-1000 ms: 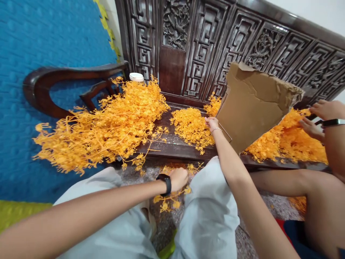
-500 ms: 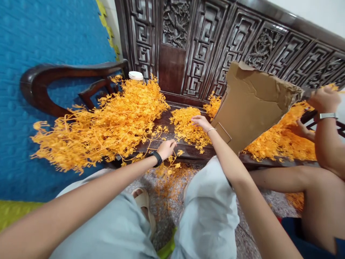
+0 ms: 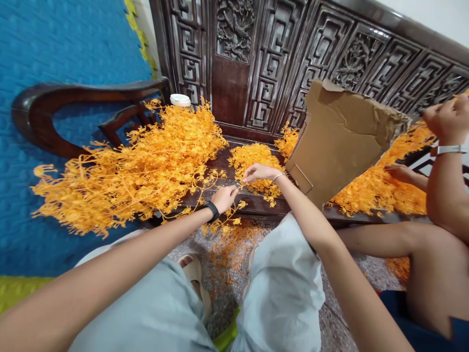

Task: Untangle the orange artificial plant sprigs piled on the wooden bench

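My left hand point(image 3: 224, 198), with a black band at its wrist, is closed in a pinch on an orange plastic sprig point(image 3: 234, 212). The sprig's thin branches and small flower-like heads hang below the fingers. Close beside it, my right hand point(image 3: 261, 172) has its thumb and fingertips pinched together at the upper end of the sprig; the exact contact is too small to make out. Behind my right hand lies a small heap of orange pieces point(image 3: 256, 154) on the dark wooden bench point(image 3: 223, 164). A large pile of orange branching sprigs point(image 3: 146, 171) spreads to the left.
An upright cardboard sheet point(image 3: 340, 137) divides the bench. Beyond it lie more orange pieces point(image 3: 388, 188) and a co-worker's hands point(image 3: 449, 120). A white-lidded container point(image 3: 180, 100) stands behind the left pile. Orange scraps point(image 3: 230, 254) litter the speckled floor. A curved armrest point(image 3: 32, 110) borders the left.
My right hand has moved left and down from above the small heap to beside my left hand, and its fingers have come together. My left hand stays nearly in place.
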Action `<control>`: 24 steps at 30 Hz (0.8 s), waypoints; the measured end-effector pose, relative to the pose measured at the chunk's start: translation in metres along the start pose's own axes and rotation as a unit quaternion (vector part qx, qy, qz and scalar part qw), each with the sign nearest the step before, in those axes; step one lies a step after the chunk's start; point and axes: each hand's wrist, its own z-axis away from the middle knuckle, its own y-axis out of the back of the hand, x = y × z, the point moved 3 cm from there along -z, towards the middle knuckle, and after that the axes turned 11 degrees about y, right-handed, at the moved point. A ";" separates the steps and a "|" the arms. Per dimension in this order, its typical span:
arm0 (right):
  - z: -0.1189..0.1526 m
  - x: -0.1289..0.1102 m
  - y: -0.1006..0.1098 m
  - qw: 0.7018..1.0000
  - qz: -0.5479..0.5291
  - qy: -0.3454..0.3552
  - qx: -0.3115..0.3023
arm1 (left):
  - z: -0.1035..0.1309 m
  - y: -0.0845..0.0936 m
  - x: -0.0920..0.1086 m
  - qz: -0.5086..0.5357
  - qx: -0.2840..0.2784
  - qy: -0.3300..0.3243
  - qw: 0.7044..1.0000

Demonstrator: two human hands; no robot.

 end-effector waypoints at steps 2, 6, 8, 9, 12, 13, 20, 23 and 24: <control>0.000 0.001 0.001 0.998 -0.034 0.014 0.044 | 0.000 -0.001 0.001 0.000 -0.004 0.007 1.000; 0.000 0.000 0.006 0.982 -0.107 0.012 0.157 | 0.000 -0.001 0.004 0.004 -0.005 0.012 1.000; 0.001 -0.001 0.009 0.964 -0.141 -0.015 0.223 | -0.001 0.000 0.006 0.007 0.001 0.009 1.000; 0.001 -0.002 0.010 0.954 -0.161 -0.032 0.251 | -0.002 0.001 0.007 0.008 0.005 0.007 1.000; 0.003 0.000 0.011 0.911 -0.243 -0.088 0.322 | -0.004 0.003 0.012 0.013 0.018 0.001 1.000; 0.004 0.002 0.011 0.893 -0.273 -0.109 0.342 | -0.004 0.003 0.015 0.015 0.021 0.000 1.000; 0.007 0.015 0.019 0.829 -0.348 -0.184 0.396 | -0.007 0.003 0.038 0.058 0.029 0.008 0.998; 0.008 0.018 0.021 0.814 -0.365 -0.192 0.409 | -0.008 0.002 0.045 0.089 0.029 0.021 0.995; 0.008 0.019 0.021 0.809 -0.370 -0.192 0.415 | -0.008 0.001 0.047 0.099 0.030 0.027 0.994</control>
